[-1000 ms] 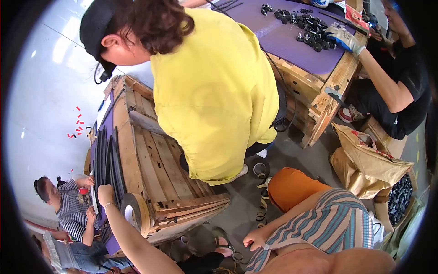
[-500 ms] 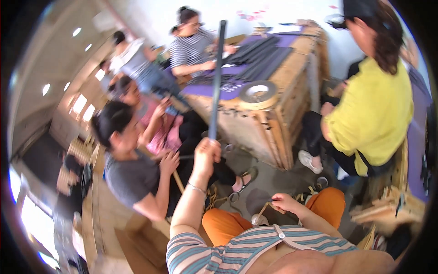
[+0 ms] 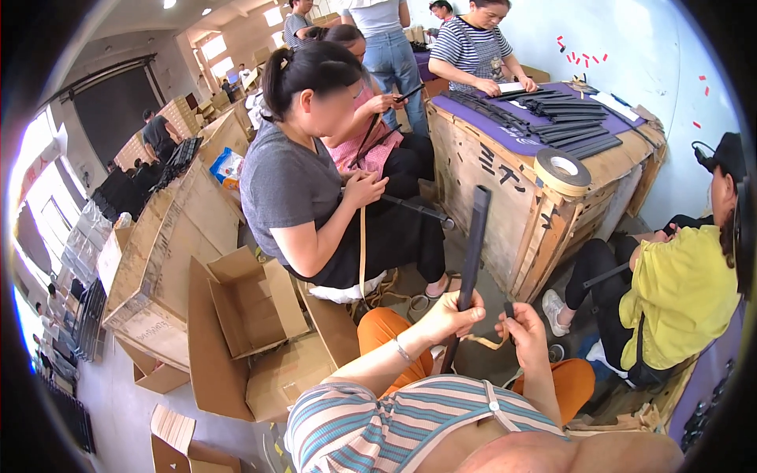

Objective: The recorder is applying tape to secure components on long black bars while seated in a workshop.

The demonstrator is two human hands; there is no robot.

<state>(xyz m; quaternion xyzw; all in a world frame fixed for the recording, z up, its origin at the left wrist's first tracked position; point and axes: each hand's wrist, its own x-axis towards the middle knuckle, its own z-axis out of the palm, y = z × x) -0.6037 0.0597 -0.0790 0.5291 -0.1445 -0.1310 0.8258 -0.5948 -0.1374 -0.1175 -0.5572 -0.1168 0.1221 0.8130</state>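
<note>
My left hand is closed round a long black tube that stands nearly upright, tilted slightly, its lower end dropping past my hand towards my lap. Just to its right, my right hand pinches a small black piece. A tan strip loops between my two hands; whether it is fixed to the tube or to the small piece, I cannot tell. Beyond the tube, a wide tape roll lies on the corner of a wooden crate.
Purple cloth and several black tubes cover the crate's top. A person in grey sits at my left, another in yellow at my right. An open cardboard box stands at my left side.
My left hand has lowered the tube and brought it right, beside my right hand. My right hand has risen towards it. The view has swung to the left.
</note>
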